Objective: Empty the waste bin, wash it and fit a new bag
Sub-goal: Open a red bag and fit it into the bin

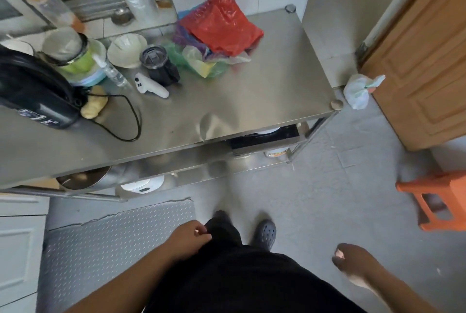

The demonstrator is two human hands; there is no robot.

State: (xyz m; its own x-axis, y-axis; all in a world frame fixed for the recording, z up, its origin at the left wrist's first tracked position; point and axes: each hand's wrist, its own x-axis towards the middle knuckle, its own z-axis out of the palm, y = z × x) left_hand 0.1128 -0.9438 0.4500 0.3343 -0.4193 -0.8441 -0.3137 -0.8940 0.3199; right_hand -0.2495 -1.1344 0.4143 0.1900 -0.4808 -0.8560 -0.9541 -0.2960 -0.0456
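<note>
- Steel table (252, 111) fills the far left of a small tiled kitchen; a wooden door (423, 60) stands at the right and an orange stool (438, 201) sits on the floor near it.
- No waste bin shows anywhere in view, so where it stands cannot be told.
- Bags (216, 35), a heap of coloured plastic topped by a red one, lie on the far part of the table, up and away from both hands; these are judged the likely source of a new liner. A tied white bag (358, 90) hangs at the table's right corner.
- Left hand (189, 237) hangs low at the thigh, fingers loosely curled, thumb meeting fingertips at the dark trouser cloth; whether it pinches anything cannot be told.
- Right hand (353, 259) hangs low at the right, blurred, fingers loosely bent and holding nothing.
- Both hands lie well apart from the heap; the left looks slightly nearer, though either would reach forward and up.
</note>
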